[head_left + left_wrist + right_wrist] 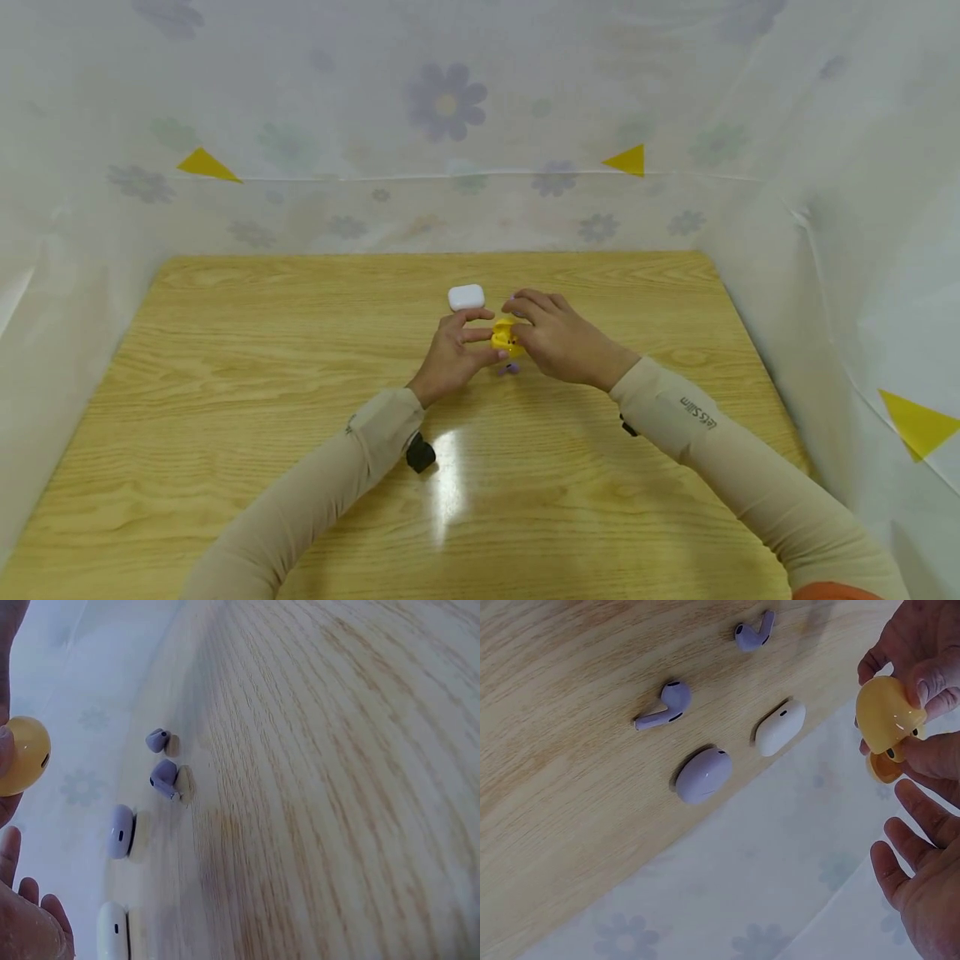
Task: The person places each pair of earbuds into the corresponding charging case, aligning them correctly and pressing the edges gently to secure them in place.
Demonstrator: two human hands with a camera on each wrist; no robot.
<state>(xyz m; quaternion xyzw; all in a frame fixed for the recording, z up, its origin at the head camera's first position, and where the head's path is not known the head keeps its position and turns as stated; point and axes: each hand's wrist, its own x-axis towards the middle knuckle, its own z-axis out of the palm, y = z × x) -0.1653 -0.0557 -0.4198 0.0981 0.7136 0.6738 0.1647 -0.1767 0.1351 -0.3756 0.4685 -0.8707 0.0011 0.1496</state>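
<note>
A yellow earbud case (501, 340) is raised over the table with its lid (885, 769) flipped back. My left hand (453, 354) grips it, thumb on the near side and fingers around the far side. From the right, my right hand (562, 333) reaches to the case's mouth. Its thumb and index finger pinch a small yellow earbud (893, 752) with dark openings, right at the case, while the other fingers spread outward. The fingers partly hide this earbud.
Two lavender earbuds (676, 701) lie apart on the wooden table (300, 350). A closed lavender case (705, 776) and a closed white case (467, 297) stand farther back. Floral white sheeting (337, 125) hangs behind the table and along its sides.
</note>
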